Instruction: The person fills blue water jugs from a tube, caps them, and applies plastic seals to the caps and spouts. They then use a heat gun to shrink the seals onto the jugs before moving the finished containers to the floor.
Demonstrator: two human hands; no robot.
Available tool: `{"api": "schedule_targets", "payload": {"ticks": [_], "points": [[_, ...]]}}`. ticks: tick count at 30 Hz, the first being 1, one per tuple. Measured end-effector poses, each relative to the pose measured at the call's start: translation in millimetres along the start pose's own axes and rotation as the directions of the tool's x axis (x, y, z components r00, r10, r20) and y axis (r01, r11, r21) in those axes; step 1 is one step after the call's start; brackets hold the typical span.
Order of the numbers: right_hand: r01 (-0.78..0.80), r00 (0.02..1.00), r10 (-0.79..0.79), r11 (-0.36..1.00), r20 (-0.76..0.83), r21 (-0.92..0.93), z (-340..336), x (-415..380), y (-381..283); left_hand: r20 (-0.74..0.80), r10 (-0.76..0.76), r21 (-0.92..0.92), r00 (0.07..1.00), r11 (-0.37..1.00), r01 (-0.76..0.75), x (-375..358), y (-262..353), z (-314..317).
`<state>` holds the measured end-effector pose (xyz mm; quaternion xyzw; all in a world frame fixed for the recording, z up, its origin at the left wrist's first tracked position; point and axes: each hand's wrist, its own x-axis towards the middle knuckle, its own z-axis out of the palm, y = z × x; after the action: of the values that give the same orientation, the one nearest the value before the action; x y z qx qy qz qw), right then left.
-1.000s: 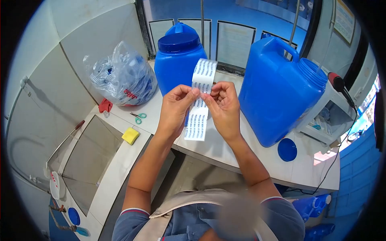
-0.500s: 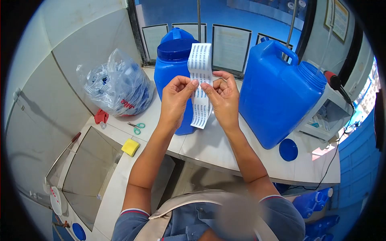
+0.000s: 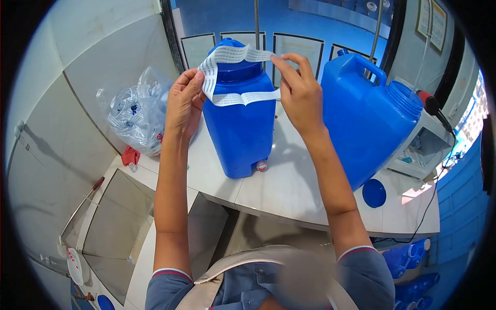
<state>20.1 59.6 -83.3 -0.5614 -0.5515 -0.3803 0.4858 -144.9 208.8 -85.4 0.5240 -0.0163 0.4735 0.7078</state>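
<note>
A white printed shrink band [image 3: 208, 77] is spread into a wide loop between my hands. My left hand [image 3: 183, 106] pinches its left end between thumb and fingers. At the right end, my right hand [image 3: 300, 98] grips the band, its thumb largely hidden. The loop is at the height of the dark blue screw cap [image 3: 239, 72] of an upright blue water jug [image 3: 240, 129], its near strip crossing in front below the cap. A small spigot [image 3: 262, 166] with a reddish end sits low on that jug.
Right of my right hand stands an uncapped blue jug [image 3: 356, 113], with a round blue lid [image 3: 373, 193] near its base. A red-and-black heat gun [image 3: 433, 107] hangs behind it. On the left are a clear plastic bag [image 3: 139, 116], a red cloth [image 3: 130, 156] and a sink basin [image 3: 116, 227].
My hands have moved apart, and the flat strip between them is now pulled into a loop by the cap. My left forearm now covers the scissors and yellow sponge.
</note>
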Motion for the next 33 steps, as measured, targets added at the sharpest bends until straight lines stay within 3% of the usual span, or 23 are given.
{"api": "schedule_targets", "payload": {"ticks": [4,6,8,16,18,20,21,22,24,28,29,30,32,33], "points": [[0.073,0.996,-0.07,0.996,0.054,-0.052,28.0,20.6,23.4,-0.106,0.055,0.14,0.993,0.989,-0.039,20.9,-9.7,-14.8],[-0.039,0.984,0.013,0.989,0.175,0.141,40.8,29.2,33.0,-0.138,0.095,0.2,0.986,0.978,-0.066,33.1,-16.2,-21.0],[-0.099,0.979,0.063,0.978,0.192,0.183,51.9,39.4,43.4,-0.183,0.146,0.368,0.972,0.927,-0.07,40.5,-23.0,-26.7],[-0.206,0.969,0.161,0.944,0.188,0.259,75.4,55.1,53.8,-0.192,0.15,0.263,0.97,0.96,-0.096,47.5,-43.7,-30.7],[-0.234,0.937,0.153,0.942,0.313,0.241,81.3,62.5,60.4,-0.202,0.166,0.279,0.965,0.954,-0.106,45.2,-46.3,-27.4],[-0.248,0.908,0.155,0.948,0.39,0.201,81.6,68.6,65.5,-0.157,0.432,0.462,0.888,0.827,-0.321,41.5,-48.5,-21.4],[-0.254,0.872,0.155,0.954,0.464,0.159,80.8,73.1,64.7,-0.084,0.471,0.518,0.878,0.773,-0.366,37.5,-44.6,-17.2],[-0.252,0.873,0.152,0.954,0.464,0.161,80.7,77.6,63.2,-0.085,0.474,0.518,0.877,0.772,-0.367,37.5,-44.1,-19.3],[-0.353,0.766,0.21,0.927,0.608,0.125,80.9,84.0,59.8,-0.013,0.325,0.575,0.946,0.776,-0.258,36.0,-42.3,-21.8],[-0.415,0.731,0.192,0.887,0.655,0.203,83.0,87.7,57.7,-0.027,0.403,0.645,0.915,0.706,-0.292,29.0,-47.4,-12.1],[-0.487,0.733,0.185,0.815,0.655,0.314,84.8,87.1,57.9,-0.035,0.472,0.728,0.881,0.616,-0.301,27.3,-50.5,-7.9],[-0.549,0.734,0.179,0.724,0.655,0.418,86.8,85.9,58.2,-0.034,0.471,0.728,0.881,0.615,-0.301,23.3,-48.3,-1.1],[-0.588,0.716,0.192,0.684,0.671,0.433,94.5,83.6,56.8,-0.088,0.46,0.879,0.883,0.454,-0.149,16.6,-40.1,10.8],[-0.625,0.698,0.203,0.641,0.687,0.446,98.5,81.4,58.3,-0.087,0.457,0.878,0.885,0.455,-0.148,16.5,-37.1,13.9]]}}
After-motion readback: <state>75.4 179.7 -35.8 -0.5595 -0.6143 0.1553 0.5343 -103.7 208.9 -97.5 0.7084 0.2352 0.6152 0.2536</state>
